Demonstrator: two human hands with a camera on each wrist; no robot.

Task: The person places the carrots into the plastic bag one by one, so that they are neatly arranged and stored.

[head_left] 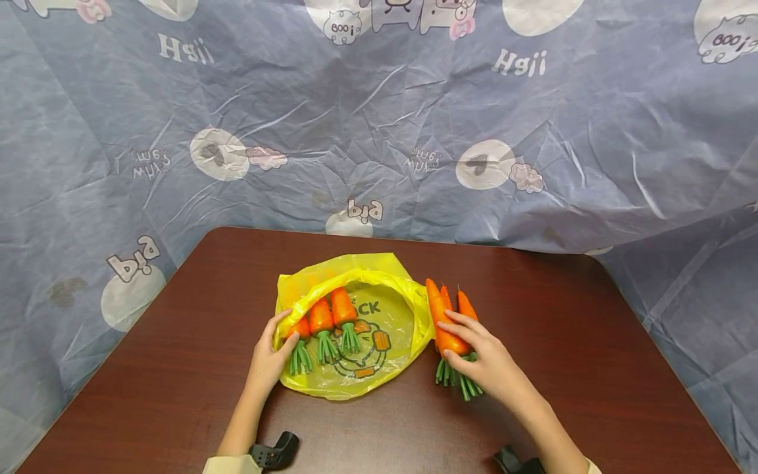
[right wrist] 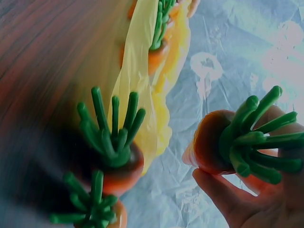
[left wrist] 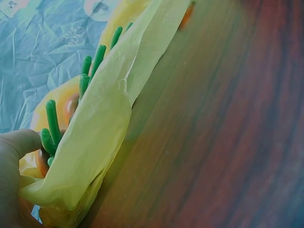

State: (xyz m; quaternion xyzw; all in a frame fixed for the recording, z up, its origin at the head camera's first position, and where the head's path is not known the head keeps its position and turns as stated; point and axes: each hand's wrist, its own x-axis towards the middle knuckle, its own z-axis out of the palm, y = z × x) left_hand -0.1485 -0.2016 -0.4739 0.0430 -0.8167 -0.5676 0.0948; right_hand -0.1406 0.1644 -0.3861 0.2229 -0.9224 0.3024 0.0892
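A yellow plastic bag point(head_left: 387, 382) with a printed picture lies on the table, its mouth spread open. Three orange carrots point(head_left: 343, 308) with green stem tops rest inside, stems towards me. At the bag's left rim my left hand point(head_left: 269, 352) grips the plastic, thumb beside the nearest carrot; its fingertips are partly hidden. To the right of the bag, my right hand point(head_left: 488, 361) holds a carrot point(right wrist: 211, 142) between thumb and fingers, raised off the table in the right wrist view. Two more carrots point(right wrist: 121, 175) lie beside it, partly covered by the hand in the head view.
The dark brown wooden table point(head_left: 177, 342) has rounded far corners. Behind it hangs a creased blue-grey printed cloth point(head_left: 367, 131). A black band point(head_left: 275, 453) sits on the left wrist, and another black wrist device point(head_left: 518, 463) is on the right.
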